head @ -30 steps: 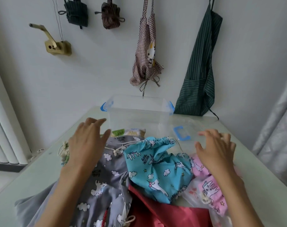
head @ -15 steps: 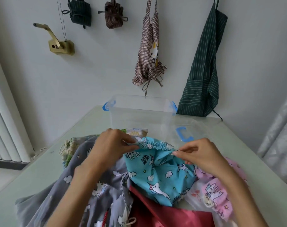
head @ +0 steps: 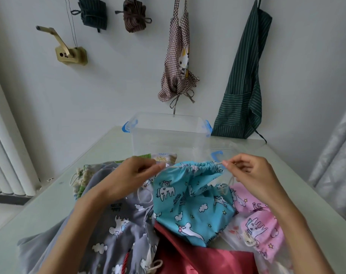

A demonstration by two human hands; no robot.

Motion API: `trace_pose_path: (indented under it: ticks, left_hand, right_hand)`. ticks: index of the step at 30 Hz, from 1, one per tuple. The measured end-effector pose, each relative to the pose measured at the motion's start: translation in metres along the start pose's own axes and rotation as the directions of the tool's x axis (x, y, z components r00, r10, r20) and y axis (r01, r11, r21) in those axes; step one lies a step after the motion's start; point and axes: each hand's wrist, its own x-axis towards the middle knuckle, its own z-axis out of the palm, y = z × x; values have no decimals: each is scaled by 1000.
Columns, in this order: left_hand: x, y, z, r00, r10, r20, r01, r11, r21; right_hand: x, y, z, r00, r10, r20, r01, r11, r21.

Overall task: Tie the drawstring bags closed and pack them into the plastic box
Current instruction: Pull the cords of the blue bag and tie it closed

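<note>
- We see the blue bag (head: 190,202) in the middle of a heap of bags on the table (head: 55,196), its gathered mouth raised and facing the box (head: 169,135).
- The left hand (head: 128,177) pinches the left end of the blue bag's mouth, thumb and fingers pressed together on the hem.
- The right hand (head: 251,175) pinches the cord (head: 219,164) at the right end of the mouth between thumb and forefinger, the other fingers curled in.
- Left of the blue bag lies the grey bag (head: 118,220), spread under the left forearm (white unicorns and clouds on it).
- Right of the blue bag lies the pink bag (head: 261,228), below the right wrist.
- A red bag (head: 198,258) sits on the near side of the blue bag, partly under it.
- The box stands beyond the blue bag, clear with blue handles and no lid on; we cannot tell whether anything is inside.
- The lid (head: 219,153) lies flat just right of the box, behind the right hand.
</note>
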Motion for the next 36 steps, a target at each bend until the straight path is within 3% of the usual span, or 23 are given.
trace_pose_path:
  ticks: [2, 5, 9, 14, 17, 20, 22, 24, 27, 30, 33, 36]
  left_hand:
    - [2, -1, 1, 987, -37, -158, 26, 997, -71]
    - [7, -20, 4, 884, -32, -466, 137, 972, 193]
    - [5, -32, 0, 799, -44, -600, 307, 887, 344]
    - [5, -20, 5, 810, 2, -587, 372, 772, 516]
    - [6, -2, 6, 798, 5, -603, 343, 818, 462]
    - [9, 10, 21, 874, -92, -478, 306, 867, 392]
    - [12, 10, 32, 903, -144, -406, 307, 877, 371]
    - [17, 5, 41, 903, -177, -391, 319, 885, 338]
    - [28, 10, 46, 902, -227, -366, 342, 894, 289]
    - [39, 12, 45, 913, -220, -344, 320, 909, 269]
    - [45, 9, 47, 914, -169, -368, 224, 968, 111]
    - [47, 6, 48, 922, -183, -341, 167, 983, -77]
  right_hand:
    - [0, 3, 7, 999, 28, 24, -28, 1000, -2]
    - [1, 8, 12, 998, 42, -47, -45, 998, -54]
    - [1, 13, 13, 994, 93, -56, -99, 989, -110]
    - [-1, 10, 14, 956, 229, 183, -182, 953, -241]
    - [-2, 8, 9, 907, 305, 291, -214, 928, -306]
    - [0, 5, 7, 924, 293, 245, -181, 901, -395]
    - [4, -5, 10, 962, 199, 188, -133, 940, -314]
    - [9, -15, 17, 964, 140, 225, -94, 974, -205]
    - [16, -20, 29, 910, 168, 380, -101, 977, -188]
    - [16, -19, 41, 914, 171, 368, -118, 979, -164]
    - [13, -17, 51, 941, 118, 316, -96, 992, -85]
    - [13, -11, 48, 919, 178, 353, -146, 983, -114]
